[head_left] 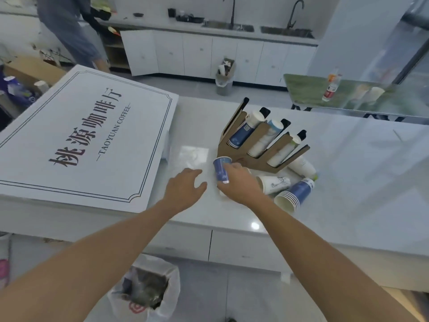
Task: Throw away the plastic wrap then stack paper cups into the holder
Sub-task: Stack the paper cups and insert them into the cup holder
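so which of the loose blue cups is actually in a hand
The single blue paper cup gripped by the right hand, just in front of the holder. The other blue cups lie nested on their side on the counter, untouched.

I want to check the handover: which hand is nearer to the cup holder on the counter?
The right hand. It holds a blue cup just in front of the cup holder. The left hand is open, farther to the left.

Blue paper cup (221, 170) beside holder (260, 145)
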